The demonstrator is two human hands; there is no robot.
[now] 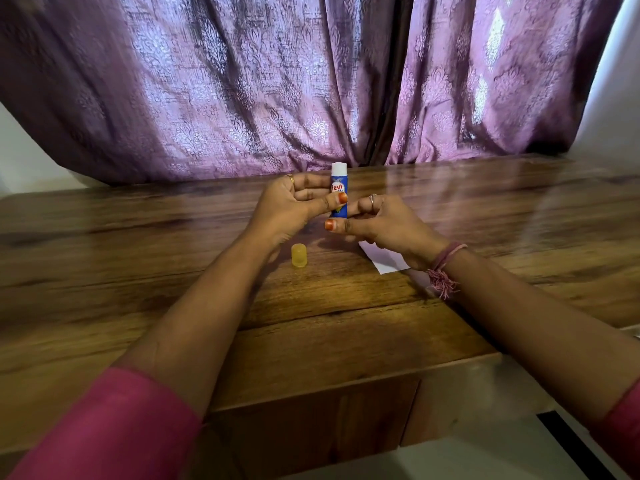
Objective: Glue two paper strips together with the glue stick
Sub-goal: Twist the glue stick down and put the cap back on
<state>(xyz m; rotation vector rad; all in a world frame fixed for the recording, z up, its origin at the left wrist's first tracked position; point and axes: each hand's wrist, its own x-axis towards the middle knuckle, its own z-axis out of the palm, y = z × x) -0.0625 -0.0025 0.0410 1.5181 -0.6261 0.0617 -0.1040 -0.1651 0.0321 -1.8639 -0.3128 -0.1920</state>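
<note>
Fingers pinching upright cylindrical glue stick

— Any writing you can read?

— Only on the glue stick. Its blue label carries a red patch with white letters that read "levi".

— Is that the whole word?

— I cannot tell. The left hand holds the tube, and its thumb lies across the label just below the letters, while the fingers hide the left edge.

— Anything lower down on the label?

— A bit of yellow shows, but no letters or numbers that can be made out.
</note>
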